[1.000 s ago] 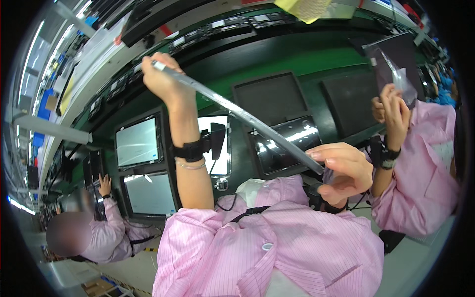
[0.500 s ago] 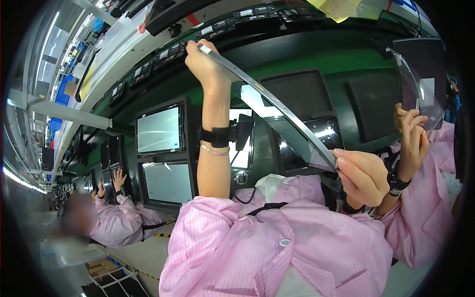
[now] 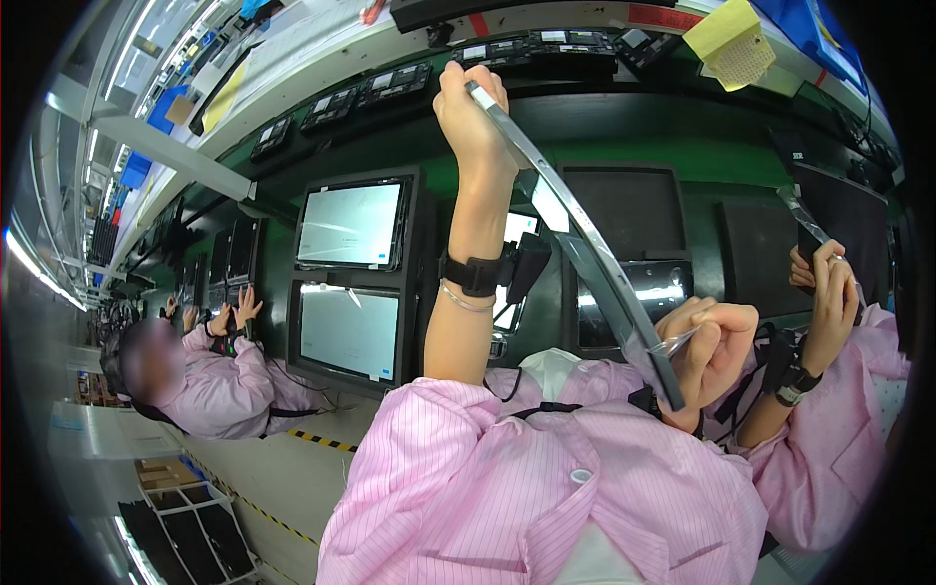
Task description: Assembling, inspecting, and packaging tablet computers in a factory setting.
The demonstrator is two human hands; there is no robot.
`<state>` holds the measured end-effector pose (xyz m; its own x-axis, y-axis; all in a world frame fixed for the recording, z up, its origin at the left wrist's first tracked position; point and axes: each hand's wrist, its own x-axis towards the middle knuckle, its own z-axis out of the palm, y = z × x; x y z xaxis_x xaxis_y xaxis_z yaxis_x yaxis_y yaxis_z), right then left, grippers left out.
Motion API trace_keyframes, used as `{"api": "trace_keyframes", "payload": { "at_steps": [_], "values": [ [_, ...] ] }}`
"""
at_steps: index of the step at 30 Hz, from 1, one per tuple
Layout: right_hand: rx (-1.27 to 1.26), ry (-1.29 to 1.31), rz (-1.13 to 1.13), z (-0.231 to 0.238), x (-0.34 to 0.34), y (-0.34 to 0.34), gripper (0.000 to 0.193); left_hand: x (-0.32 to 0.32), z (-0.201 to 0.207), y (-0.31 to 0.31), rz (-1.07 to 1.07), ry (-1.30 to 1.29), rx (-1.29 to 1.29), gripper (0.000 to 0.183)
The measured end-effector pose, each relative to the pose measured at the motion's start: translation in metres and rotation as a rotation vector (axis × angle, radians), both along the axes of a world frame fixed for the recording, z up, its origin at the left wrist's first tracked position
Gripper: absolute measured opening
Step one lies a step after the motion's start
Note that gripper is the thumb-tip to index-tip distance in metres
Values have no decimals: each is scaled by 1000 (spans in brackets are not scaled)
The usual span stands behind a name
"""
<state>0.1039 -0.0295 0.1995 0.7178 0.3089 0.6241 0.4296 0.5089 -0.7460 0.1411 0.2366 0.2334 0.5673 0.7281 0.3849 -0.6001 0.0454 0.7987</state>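
Note:
A slim tablet (image 3: 592,234) is held up on edge in front of me, slanting from far left to near right. My left hand (image 3: 475,115) is closed around its far end. My right hand (image 3: 717,346) is beside the near end, fingers pinched on a clear film (image 3: 676,341) that reaches the tablet's side. The tablet's face is mostly turned away from view. Under and behind it, a dark glossy tablet (image 3: 614,310) lies in a black tray. Another lit screen is partly hidden behind my left wrist.
To the left, two lit tablets (image 3: 349,224) sit in a black foam tray (image 3: 413,234). Several small black devices (image 3: 395,84) line the far ledge, with a yellow cloth (image 3: 733,44) at right. Co-workers sit close on the right, holding clear film (image 3: 814,219), and farther left (image 3: 229,385).
My right hand has gone from gripping the tablet's near corner to pinching clear film beside it. The tablet now stands steeper in view, and the whole view has shifted.

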Motion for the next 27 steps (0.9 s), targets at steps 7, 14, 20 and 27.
{"api": "trace_keyframes", "payload": {
  "at_steps": [7,14,20,27],
  "values": [
    [204,-52,284,-20,-15,9,58,-9,0,-5,-14,14,-2,50],
    [123,-7,281,-18,-17,14,27,-16,4,-7,-43,-9,-2,49],
    [-5,194,611,-4,-27,12,18,-22,9,-9,-198,-101,34,53],
    [-61,530,661,-5,-28,3,19,-32,16,-3,-118,-109,121,57]
  ]
}}
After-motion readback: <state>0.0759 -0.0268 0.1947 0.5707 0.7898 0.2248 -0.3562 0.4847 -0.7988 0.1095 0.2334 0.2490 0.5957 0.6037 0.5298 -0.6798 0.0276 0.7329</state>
